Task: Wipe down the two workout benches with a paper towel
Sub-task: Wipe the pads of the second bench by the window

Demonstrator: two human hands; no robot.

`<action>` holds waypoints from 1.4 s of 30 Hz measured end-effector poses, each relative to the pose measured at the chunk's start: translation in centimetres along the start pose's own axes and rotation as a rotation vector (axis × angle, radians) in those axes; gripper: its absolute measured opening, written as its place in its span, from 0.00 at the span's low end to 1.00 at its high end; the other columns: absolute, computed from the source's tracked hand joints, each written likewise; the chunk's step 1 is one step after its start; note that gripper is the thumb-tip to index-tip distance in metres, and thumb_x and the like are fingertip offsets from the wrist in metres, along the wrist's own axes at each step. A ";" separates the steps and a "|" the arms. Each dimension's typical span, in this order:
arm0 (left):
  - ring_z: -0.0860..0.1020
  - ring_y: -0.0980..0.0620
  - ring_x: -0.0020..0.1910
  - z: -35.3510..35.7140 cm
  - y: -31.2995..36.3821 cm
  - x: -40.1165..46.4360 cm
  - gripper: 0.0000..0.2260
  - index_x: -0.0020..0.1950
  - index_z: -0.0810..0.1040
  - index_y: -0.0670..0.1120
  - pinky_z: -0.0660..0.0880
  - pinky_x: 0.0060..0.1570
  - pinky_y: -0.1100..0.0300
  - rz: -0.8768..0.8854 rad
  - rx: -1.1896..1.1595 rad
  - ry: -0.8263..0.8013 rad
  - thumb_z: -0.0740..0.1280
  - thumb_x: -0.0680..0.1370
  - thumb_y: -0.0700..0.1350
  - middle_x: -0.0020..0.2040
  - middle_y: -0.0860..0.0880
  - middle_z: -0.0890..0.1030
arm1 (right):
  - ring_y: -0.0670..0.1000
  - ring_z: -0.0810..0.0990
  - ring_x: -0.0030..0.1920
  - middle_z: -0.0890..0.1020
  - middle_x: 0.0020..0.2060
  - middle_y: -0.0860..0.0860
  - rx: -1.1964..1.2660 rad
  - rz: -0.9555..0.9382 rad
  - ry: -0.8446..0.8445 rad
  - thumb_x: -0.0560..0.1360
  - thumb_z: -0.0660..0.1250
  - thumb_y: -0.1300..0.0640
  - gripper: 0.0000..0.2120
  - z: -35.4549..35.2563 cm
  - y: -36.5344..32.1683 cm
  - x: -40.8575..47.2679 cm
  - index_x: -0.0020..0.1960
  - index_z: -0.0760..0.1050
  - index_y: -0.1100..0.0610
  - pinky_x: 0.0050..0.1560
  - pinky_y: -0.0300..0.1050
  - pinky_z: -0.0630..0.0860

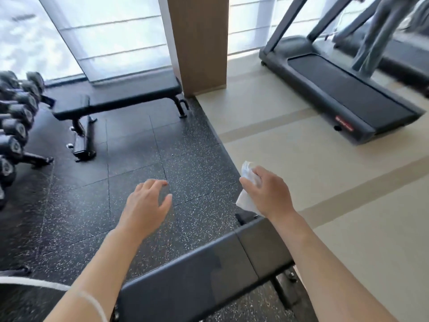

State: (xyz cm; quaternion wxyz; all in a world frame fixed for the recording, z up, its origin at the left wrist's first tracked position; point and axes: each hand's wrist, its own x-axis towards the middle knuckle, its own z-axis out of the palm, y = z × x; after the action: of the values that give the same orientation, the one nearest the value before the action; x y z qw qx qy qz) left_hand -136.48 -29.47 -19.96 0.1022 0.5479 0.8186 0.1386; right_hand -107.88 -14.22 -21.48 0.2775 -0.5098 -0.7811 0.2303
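Head view, looking down past both forearms. Right hand [269, 194] gripping a crumpled paper towel [247, 189], fingers curled round it, thumb side toward the near bench [209, 275]; towel held up off the pad, above the bench's far end, touching nothing but the hand. Probably bunched that way to give a firm wad for rubbing the vinyl. Left hand [146, 205] hovering over the speckled rubber floor [139, 140], fingers loosely spread and holding nothing, likely kept free for balance or to steady the bench. Near bench crossing the bottom of the frame under both arms, dark pad with a seam between seat and back. Second bench [116, 98] well apart, by the window and a wooden pillar [199, 43], beside a dumbbell rack [16, 117]. Treadmill [336, 94] on the pale floor to the right, with someone's legs on it, blurred. Hard to tell whether either pad has been wiped; no clear wet streaks showing
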 end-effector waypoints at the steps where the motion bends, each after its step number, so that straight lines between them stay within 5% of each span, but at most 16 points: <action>1: 0.74 0.48 0.68 -1.5 0.9 -0.2 0.20 0.74 0.73 0.50 0.72 0.69 0.45 0.012 -0.001 0.019 0.62 0.84 0.55 0.71 0.50 0.77 | 0.48 0.72 0.33 0.73 0.32 0.42 -0.018 -0.028 0.019 0.77 0.68 0.41 0.12 -1.5 -0.6 -0.1 0.43 0.71 0.47 0.31 0.39 0.63; 5: 0.74 0.48 0.69 -7.0 4.5 -1.2 0.19 0.73 0.74 0.49 0.73 0.69 0.45 0.048 0.004 0.081 0.63 0.84 0.55 0.71 0.49 0.76 | 0.53 0.75 0.35 0.75 0.35 0.45 -0.046 -0.085 0.089 0.77 0.67 0.39 0.16 -7.1 -2.8 -0.1 0.48 0.78 0.52 0.34 0.42 0.67; 14: 0.74 0.49 0.68 -14.3 9.2 -7.8 0.19 0.72 0.76 0.50 0.72 0.69 0.48 0.023 -0.002 0.276 0.65 0.83 0.55 0.69 0.51 0.78 | 0.49 0.71 0.33 0.73 0.34 0.43 -0.038 -0.221 0.159 0.78 0.69 0.44 0.10 -15.3 -8.0 -0.7 0.45 0.76 0.49 0.34 0.33 0.61; 19: 0.75 0.50 0.68 -16.2 9.9 -13.3 0.19 0.73 0.76 0.50 0.72 0.67 0.50 -0.051 -0.008 0.337 0.66 0.83 0.54 0.70 0.52 0.78 | 0.49 0.74 0.36 0.76 0.37 0.45 -0.034 -0.323 0.114 0.80 0.67 0.43 0.11 -17.0 -10.5 -2.4 0.46 0.75 0.50 0.41 0.43 0.67; 26: 0.74 0.49 0.69 -19.8 8.4 -22.8 0.20 0.73 0.75 0.49 0.72 0.68 0.49 -0.229 0.020 0.420 0.65 0.83 0.54 0.71 0.51 0.78 | 0.37 0.69 0.35 0.72 0.34 0.41 0.082 -0.472 0.032 0.79 0.67 0.45 0.11 -15.8 -17.2 -5.0 0.42 0.69 0.46 0.36 0.32 0.60; 35: 0.74 0.46 0.69 -26.0 2.9 -37.2 0.19 0.70 0.79 0.48 0.72 0.69 0.45 -0.489 0.076 0.591 0.68 0.81 0.53 0.69 0.50 0.79 | 0.40 0.73 0.35 0.75 0.36 0.44 0.224 -0.666 -0.180 0.77 0.59 0.36 0.19 -12.1 -29.0 -12.0 0.40 0.71 0.50 0.34 0.37 0.63; 42: 0.72 0.49 0.70 -27.5 -0.5 -50.1 0.21 0.72 0.77 0.52 0.72 0.70 0.46 -0.653 0.096 0.685 0.68 0.80 0.56 0.70 0.54 0.76 | 0.43 0.72 0.33 0.74 0.34 0.45 0.297 -0.766 -0.304 0.81 0.66 0.41 0.17 -9.3 -37.9 -20.6 0.38 0.68 0.48 0.32 0.42 0.63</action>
State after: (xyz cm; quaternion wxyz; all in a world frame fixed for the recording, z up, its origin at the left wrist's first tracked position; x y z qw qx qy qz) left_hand -126.70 -79.15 6.47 -0.1607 0.1890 0.9400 0.2340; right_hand -120.26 -46.72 5.67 0.2952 -0.0983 -0.9040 0.2931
